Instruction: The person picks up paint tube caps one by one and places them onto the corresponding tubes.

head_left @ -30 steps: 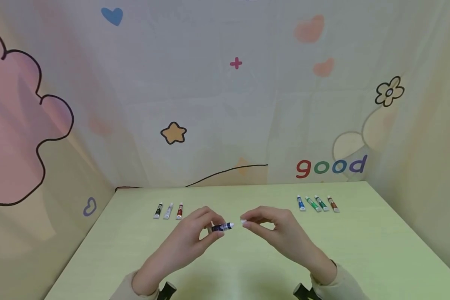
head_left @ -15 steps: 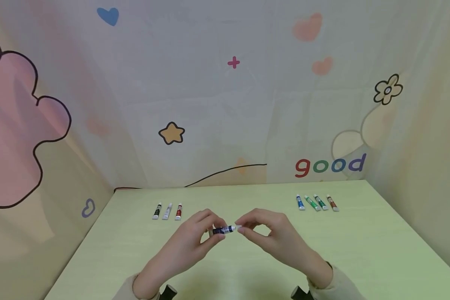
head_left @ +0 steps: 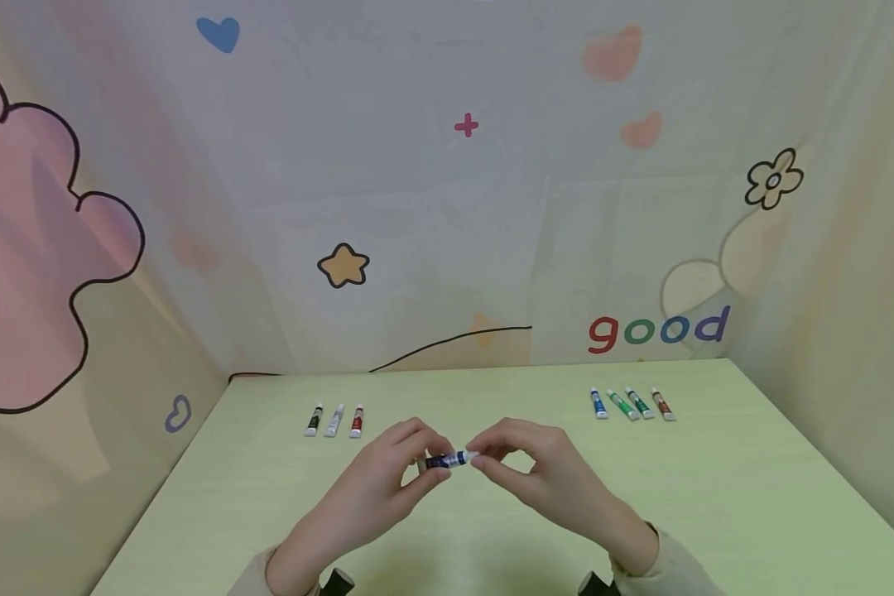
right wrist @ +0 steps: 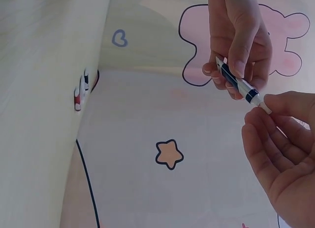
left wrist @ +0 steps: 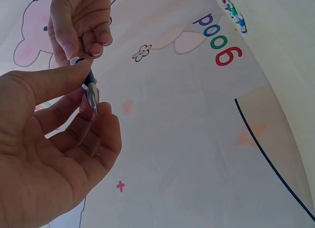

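Over the middle of the table, my left hand (head_left: 383, 472) pinches a small dark blue and silver paint tube (head_left: 441, 461) between thumb and fingers. The tube lies nearly level, its nozzle end pointing right. Beside it, my right hand (head_left: 540, 463) pinches a small white cap (right wrist: 265, 108) between thumb and index finger. In the right wrist view the cap sits at the tube's tip, in line with it; whether it is threaded on cannot be told. From the left wrist view, the tube's flat crimped end (left wrist: 94, 106) sticks out below my left thumb, while right-hand fingertips hide the cap.
At the back left lie a black paint tube (head_left: 314, 420), a white one (head_left: 334, 421) and a red one (head_left: 356, 422). Several more, including a blue tube (head_left: 599, 404) and a brown tube (head_left: 663, 405), lie at the back right. A printed cloth (head_left: 432, 215) hangs behind the table (head_left: 462, 546).
My right hand has moved left with the cap, from a gap away up to the tube's nozzle. My left hand still holds the tube, slightly lower. The tubes on the table have not moved.
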A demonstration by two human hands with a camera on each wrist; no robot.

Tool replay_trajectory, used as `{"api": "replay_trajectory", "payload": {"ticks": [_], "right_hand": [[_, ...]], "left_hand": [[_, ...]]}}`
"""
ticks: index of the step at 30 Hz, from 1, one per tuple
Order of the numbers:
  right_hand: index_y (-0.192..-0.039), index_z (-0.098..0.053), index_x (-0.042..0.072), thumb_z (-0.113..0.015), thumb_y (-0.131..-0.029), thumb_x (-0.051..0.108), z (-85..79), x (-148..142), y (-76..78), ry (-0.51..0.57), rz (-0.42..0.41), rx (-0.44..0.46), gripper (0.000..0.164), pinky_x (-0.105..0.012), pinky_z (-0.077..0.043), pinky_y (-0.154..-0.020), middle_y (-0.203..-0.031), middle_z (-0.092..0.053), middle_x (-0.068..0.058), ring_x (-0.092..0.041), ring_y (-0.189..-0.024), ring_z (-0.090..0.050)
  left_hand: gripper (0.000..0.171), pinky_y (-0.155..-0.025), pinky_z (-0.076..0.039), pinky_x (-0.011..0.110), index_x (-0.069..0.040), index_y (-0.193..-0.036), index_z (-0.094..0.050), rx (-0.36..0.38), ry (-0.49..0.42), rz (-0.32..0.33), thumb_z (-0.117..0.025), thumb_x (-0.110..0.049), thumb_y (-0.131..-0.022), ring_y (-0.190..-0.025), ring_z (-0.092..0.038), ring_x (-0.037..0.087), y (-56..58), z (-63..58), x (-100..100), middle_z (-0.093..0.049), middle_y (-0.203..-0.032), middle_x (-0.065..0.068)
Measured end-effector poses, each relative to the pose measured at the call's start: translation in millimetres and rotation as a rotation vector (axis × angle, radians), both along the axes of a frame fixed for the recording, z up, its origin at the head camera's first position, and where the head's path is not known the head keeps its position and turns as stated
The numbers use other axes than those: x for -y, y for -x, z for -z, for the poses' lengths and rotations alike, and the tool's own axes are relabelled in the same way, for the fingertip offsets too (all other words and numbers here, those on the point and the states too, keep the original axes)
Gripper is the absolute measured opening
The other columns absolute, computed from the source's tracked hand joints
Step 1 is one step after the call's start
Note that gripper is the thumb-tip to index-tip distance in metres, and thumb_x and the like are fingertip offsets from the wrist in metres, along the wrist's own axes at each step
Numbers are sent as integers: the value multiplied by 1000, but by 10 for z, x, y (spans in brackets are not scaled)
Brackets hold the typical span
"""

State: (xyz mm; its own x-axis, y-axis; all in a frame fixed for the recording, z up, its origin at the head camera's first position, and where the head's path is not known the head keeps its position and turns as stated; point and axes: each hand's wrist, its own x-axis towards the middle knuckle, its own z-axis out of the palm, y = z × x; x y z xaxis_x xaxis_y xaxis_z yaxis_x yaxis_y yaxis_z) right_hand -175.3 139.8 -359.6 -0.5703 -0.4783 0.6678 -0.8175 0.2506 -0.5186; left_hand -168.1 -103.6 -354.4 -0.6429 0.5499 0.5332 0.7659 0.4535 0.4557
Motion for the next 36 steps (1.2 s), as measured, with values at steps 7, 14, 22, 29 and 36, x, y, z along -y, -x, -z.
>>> {"api": "replay_trajectory", "payload": {"ticks": [7,14,22,29,36], "right_hand": [[-105,-73,17,-72,-95,11,24,1,13,-8,3,12,12,-28,-57,-71,-96,-71,8,-6,-81,-64],[-105,-73,18,-70,-97,15,50,2,29,-30,-18,24,9,-27,-57,-71,-95,-71,9,-5,-81,-64],[-105,-74,18,-72,-95,12,42,6,31,-39,-25,29,11,-26,-56,-71,-95,-71,10,-5,-80,-64],[-102,-75,17,-72,-95,12,40,16,35,-46,3,47,9,-27,-57,-69,-94,-72,11,-4,-78,-66],[-98,-75,18,-72,-95,18,60,15,46,-68,38,67,4,-25,-55,-62,-88,-71,13,-3,-76,-64]], "left_hand": [[15,-77,-52,24,-16,-106,-68,2,-6,-1,-74,-12,-93,-87,-57,5,-9,0,-2,-60,-102,-13],[14,-76,-52,22,-17,-105,-67,-27,-4,17,-74,-11,-94,-85,-56,3,-11,17,-4,-59,-101,-13],[14,-75,-51,21,-16,-104,-67,-52,6,18,-73,-11,-93,-84,-57,2,-7,25,-1,-59,-100,-13],[15,-74,-51,21,-15,-105,-67,-43,7,12,-74,-10,-93,-83,-57,2,-15,24,-3,-60,-101,-12],[13,-75,-52,21,-17,-104,-67,16,2,18,-73,-12,-94,-83,-57,2,-20,38,-18,-61,-100,-12]]}}
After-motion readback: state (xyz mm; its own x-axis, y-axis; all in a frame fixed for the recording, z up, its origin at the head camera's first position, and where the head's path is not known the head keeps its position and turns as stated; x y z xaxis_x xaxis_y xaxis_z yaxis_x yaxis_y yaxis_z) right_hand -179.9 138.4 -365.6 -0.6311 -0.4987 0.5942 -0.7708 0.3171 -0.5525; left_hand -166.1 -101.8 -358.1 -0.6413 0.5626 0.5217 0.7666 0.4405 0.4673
